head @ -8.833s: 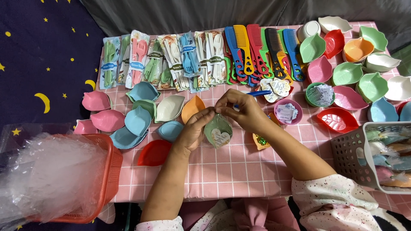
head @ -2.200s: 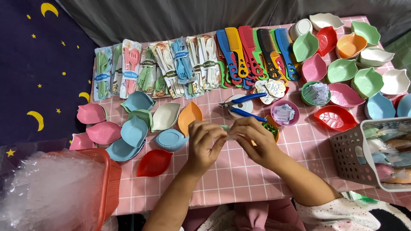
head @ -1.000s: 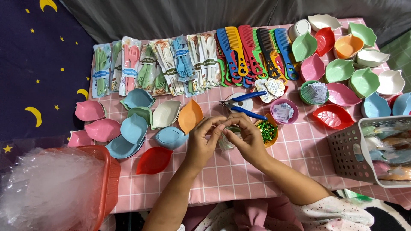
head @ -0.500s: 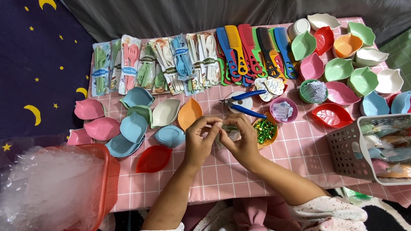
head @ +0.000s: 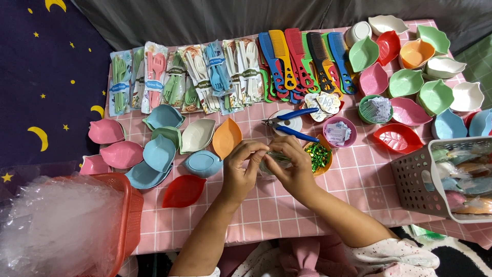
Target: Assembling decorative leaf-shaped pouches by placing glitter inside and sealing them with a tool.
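A small clear-wrapped green dish [head: 271, 163] sat above the pink checked tablecloth [head: 287, 205], pinched at its top between both hands (mostly hidden by them). The left hand [head: 241, 172] and right hand [head: 289, 169] each gripped the wrapping with fingertips. Blue-handled pliers [head: 289, 124] lay just beyond, a bowl of green glitter [head: 319, 155] beside.

Both hands, left hand [head: 240, 172] and right hand [head: 291, 166], pinch what seems a wrapped dish [head: 271, 163].

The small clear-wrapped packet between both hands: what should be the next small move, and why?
Probably keep twisting the wrap's top shut. Both the left hand and the right hand pinch the clear-wrapped packet at its upper end above the pink checked table. The blue-handled pliers lie untouched just beyond, and the white basket of wrapped pieces waits at the right.
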